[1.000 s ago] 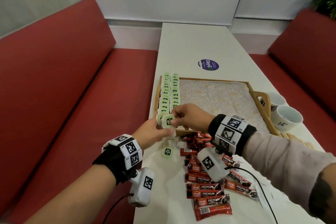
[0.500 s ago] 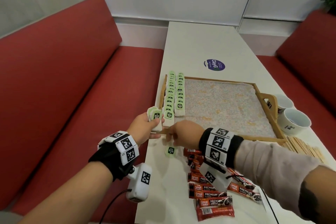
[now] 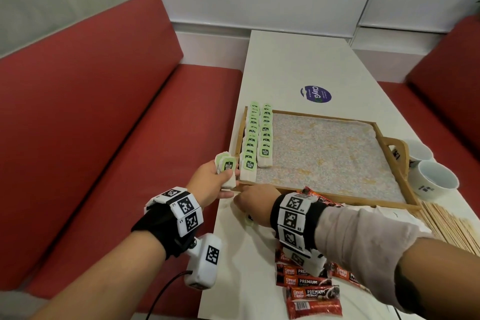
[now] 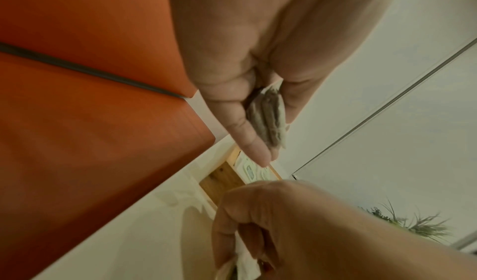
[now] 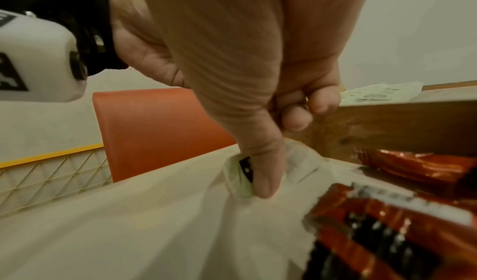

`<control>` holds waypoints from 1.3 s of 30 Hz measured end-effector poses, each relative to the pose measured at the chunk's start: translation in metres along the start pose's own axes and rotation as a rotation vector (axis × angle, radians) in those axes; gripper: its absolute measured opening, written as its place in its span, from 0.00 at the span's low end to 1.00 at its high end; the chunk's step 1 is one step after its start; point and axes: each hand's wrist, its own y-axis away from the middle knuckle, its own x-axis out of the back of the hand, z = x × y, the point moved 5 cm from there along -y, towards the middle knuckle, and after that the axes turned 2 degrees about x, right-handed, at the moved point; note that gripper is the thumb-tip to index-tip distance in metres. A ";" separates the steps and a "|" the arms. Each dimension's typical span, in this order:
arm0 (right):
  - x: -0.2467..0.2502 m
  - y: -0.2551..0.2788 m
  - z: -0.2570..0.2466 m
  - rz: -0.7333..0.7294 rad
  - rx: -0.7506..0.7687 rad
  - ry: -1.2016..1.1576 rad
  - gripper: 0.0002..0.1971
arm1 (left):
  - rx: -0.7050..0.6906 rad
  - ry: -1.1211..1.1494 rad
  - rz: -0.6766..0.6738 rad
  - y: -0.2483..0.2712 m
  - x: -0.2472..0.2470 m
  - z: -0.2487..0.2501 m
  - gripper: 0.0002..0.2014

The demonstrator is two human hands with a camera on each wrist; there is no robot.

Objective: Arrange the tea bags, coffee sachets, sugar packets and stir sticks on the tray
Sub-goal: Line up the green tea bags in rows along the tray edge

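Note:
Two rows of green-tagged tea bags (image 3: 259,135) lie along the left side of the wooden tray (image 3: 324,116). My left hand (image 3: 220,179) hovers just left of the tray's near corner and grips a small stack of tea bags (image 3: 226,166), seen edge-on in the left wrist view (image 4: 268,119). My right hand (image 3: 246,202) is down on the table in front of the tray rim. Its thumb presses the green tag of a loose tea bag (image 5: 238,179) and its other fingers are curled. Red coffee sachets (image 3: 309,291) lie scattered near me. Wooden stir sticks (image 3: 449,226) lie at the right.
Two white cups (image 3: 433,182) stand right of the tray handle. A red bench (image 3: 104,138) runs along the table's left edge, another on the right. Beyond the tray, the white table (image 3: 298,60) carries a blue sticker (image 3: 315,93).
My right hand has left the tea bag rows and come down on the loose tea bag in front of the tray. My left hand has kept its stack and drifted slightly left.

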 end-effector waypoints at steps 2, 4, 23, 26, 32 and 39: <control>0.001 0.000 0.001 0.012 0.008 0.003 0.10 | 0.002 -0.006 0.001 -0.001 0.001 -0.001 0.08; 0.001 0.000 0.002 0.012 0.019 -0.009 0.11 | 0.005 -0.012 0.000 -0.001 0.002 -0.001 0.08; 0.045 0.020 0.086 0.203 -0.250 -0.577 0.13 | -0.012 -0.066 -0.015 -0.021 -0.003 0.011 0.10; 0.049 0.020 0.106 0.263 -0.296 -0.655 0.11 | -0.024 -0.069 -0.015 -0.028 -0.005 0.018 0.09; 0.048 0.011 0.132 0.263 -0.341 -0.552 0.12 | -0.044 -0.075 -0.014 -0.044 -0.008 0.029 0.10; 0.028 -0.007 0.135 0.014 -0.253 -0.646 0.08 | -0.035 -0.086 -0.002 -0.063 -0.007 0.030 0.10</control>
